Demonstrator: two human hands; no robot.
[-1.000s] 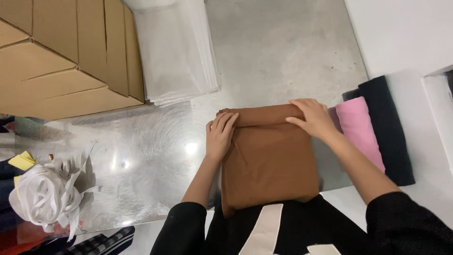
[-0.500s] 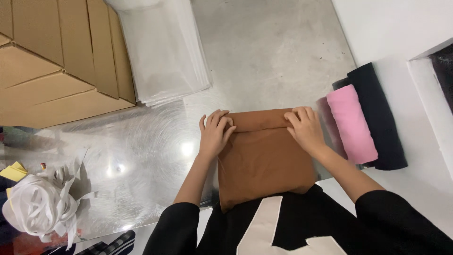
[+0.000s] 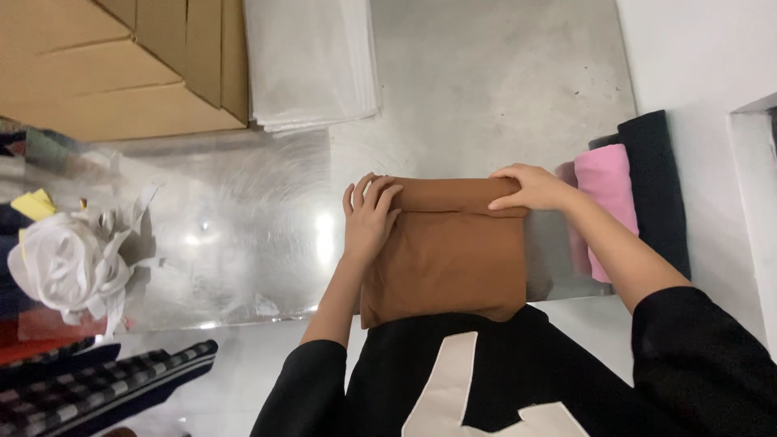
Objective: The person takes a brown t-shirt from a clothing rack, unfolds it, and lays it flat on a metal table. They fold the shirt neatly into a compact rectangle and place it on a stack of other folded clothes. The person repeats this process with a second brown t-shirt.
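Note:
A folded brown garment [image 3: 445, 259] lies on the shiny metal table [image 3: 243, 235] right in front of me. Its far edge is turned over into a thick band. My left hand [image 3: 368, 214] presses flat on the left end of that band, fingers together. My right hand [image 3: 530, 188] rests on the band's right end, fingers curled over the fold. Both hands press on the cloth rather than lift it.
A rolled pink cloth [image 3: 607, 198] and a dark rolled cloth [image 3: 655, 186] lie to the right. Cardboard boxes [image 3: 113, 73] and a stack of clear plastic bags [image 3: 312, 61] sit at the back left. A white tangled bundle [image 3: 69, 263] and checked fabric [image 3: 89, 392] lie at left.
My right hand slid from the middle of the fold toward its right end. The left hand stayed on the left end. The view shifted slightly.

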